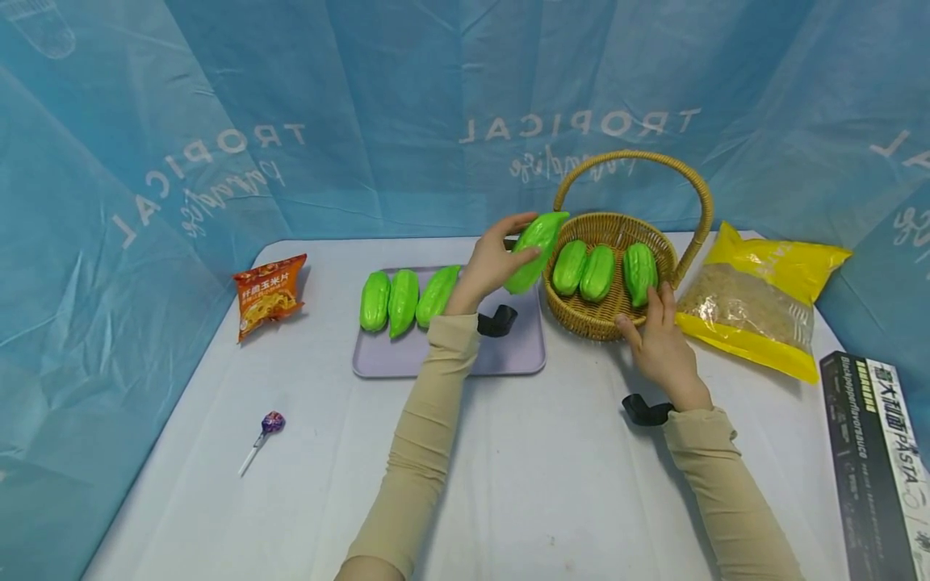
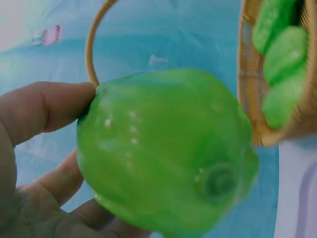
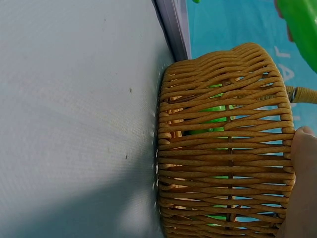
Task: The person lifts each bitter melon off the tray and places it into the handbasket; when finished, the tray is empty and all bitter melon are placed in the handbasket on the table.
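Observation:
My left hand (image 1: 497,262) grips a shiny green bitter melon (image 1: 538,250), thumb and fingers spread about its sides. It is raised at the left edge of the wicker basket (image 1: 603,327) and fills the middle of the left wrist view. Inside the basket lie a pair of bitter melons (image 1: 597,273) side by side and another melon (image 1: 640,273) to their right. My right hand (image 1: 664,355) holds the basket's near right rim, its thumb (image 3: 304,144) against the woven edge. On the purple tray (image 1: 516,355) lies a row of three bitter melons (image 1: 403,303), the rightmost partly behind my left wrist.
The basket's tall handle (image 1: 639,155) arches over it. To the right lie a yellow bag (image 1: 770,298) and a dark pasta box (image 1: 872,468). An orange snack packet (image 1: 270,297) and a lollipop (image 1: 272,422) lie at left. Blue cloth (image 1: 407,121) hangs behind the table.

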{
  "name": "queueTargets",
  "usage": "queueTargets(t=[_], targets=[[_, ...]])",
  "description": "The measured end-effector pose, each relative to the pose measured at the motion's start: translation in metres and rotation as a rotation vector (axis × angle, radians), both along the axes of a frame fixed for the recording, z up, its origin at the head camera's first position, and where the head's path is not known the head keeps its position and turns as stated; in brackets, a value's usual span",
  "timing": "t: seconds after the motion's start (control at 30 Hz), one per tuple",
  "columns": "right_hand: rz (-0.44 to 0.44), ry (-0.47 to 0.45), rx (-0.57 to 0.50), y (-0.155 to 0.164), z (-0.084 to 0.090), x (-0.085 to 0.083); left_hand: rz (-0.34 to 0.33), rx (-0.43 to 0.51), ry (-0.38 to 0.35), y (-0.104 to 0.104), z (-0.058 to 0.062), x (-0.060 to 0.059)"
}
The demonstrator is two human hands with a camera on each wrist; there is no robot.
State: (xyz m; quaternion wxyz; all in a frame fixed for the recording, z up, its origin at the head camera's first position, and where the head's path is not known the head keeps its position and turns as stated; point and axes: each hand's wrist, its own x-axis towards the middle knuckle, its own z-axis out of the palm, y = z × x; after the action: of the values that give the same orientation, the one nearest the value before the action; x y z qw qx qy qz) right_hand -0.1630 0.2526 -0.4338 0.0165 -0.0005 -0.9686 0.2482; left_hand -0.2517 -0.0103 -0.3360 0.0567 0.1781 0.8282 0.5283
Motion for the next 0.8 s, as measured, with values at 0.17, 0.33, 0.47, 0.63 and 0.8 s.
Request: queueTargets(t=[0.17,0.33,0.47,0.63,0.8], targets=[[0.000,0.003,-0.003,0.000,0.000,-0.001,-0.061,0.061,-0.023,0.014,0.007,-0.001],[0.002,0.001,-0.007,0.001,0.000,0.000,-0.123,0.068,0.003,0.031,0.012,0.000],[0.000,-0.007,-0.006,0.001,0.000,-0.001,-0.164,0.031,0.014,0.047,0.014,0.002],[-0.004,-0.016,-0.009,0.000,0.000,-0.001,-0.211,-0.022,0.028,0.068,0.015,0.002],[-0.011,-0.024,-0.010,0.000,0.000,-0.001,-0.274,-0.065,0.046,0.084,0.014,0.001]])
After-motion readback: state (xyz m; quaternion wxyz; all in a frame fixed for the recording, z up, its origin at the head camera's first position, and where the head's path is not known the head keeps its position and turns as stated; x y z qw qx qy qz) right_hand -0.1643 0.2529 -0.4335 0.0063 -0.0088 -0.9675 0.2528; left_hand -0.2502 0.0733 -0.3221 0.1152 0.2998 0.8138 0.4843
